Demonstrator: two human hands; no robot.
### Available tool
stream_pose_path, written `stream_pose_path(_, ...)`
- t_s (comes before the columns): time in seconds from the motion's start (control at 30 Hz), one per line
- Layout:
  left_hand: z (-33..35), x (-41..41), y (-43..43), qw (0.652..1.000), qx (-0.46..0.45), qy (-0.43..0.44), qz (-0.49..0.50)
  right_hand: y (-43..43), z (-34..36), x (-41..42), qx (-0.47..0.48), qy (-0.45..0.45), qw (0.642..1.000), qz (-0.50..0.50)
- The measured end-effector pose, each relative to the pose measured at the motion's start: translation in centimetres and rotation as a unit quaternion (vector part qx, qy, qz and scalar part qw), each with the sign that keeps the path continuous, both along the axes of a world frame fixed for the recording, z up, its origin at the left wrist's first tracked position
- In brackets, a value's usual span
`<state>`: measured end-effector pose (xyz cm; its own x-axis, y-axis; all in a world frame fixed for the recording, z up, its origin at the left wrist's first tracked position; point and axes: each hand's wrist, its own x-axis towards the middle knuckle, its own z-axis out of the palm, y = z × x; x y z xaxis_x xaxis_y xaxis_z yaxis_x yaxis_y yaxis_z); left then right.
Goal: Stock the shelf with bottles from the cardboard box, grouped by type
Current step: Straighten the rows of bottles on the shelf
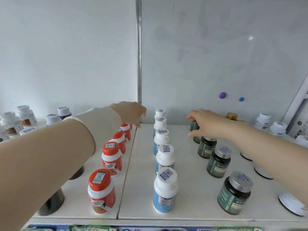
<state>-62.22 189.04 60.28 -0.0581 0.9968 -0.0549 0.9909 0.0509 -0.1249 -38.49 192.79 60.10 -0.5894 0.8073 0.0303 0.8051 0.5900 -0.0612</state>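
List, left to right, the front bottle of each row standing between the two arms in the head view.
orange-capped bottle → white-capped blue-label bottle → silver-capped green-label bottle

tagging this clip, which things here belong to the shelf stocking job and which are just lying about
Job: orange bottles, blue bottles, green bottles, shelf, left hand, right hand gripping the back green bottle.
Lying about: purple magnet, blue magnet, whiteboard.
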Motion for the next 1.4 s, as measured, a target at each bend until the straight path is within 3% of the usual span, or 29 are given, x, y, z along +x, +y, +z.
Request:
stream_pose_path(0.1, -0.6, -0.4, 1.0, 0.999, 0.001, 0.036, 0.004, 1.1, 0.0, -1.1, 0.037, -0.064, 0.997, 0.018)
stream_pose_path(0.2, -1.4, -1.0, 2.6, 1.0, 0.003, 0.006, 0.005, 2.4, -0.4, -2.6, 0.037, -0.073, 0.996, 0.025)
stream_pose_path(0.37, -2.1, -2.1, 6.9, 0.993, 0.021, -0.114, 0.0, 5.2, -1.4, -4.9, -0.022, 0.009, 1.0, 0.017)
stream_pose_path(0.57, -3.2, -2.2, 11.4, 0.959, 0.021, -0.282, -0.015, 7.7, -3.3, -7.0, -0.111, 0.125, 0.986, 0.005)
stream_pose_path(0.7, -3.9, -1.8, 13.5, 0.941, 0.013, -0.338, -0.029, 8.7, -4.4, -7.7, -0.162, 0.167, 0.973, 0.004)
stream_pose_path(1.4, -5.4, -1.5, 15.6, 0.949, 0.035, -0.313, -0.029, 9.4, -6.2, -8.4, -0.257, 0.269, 0.928, 0.011)
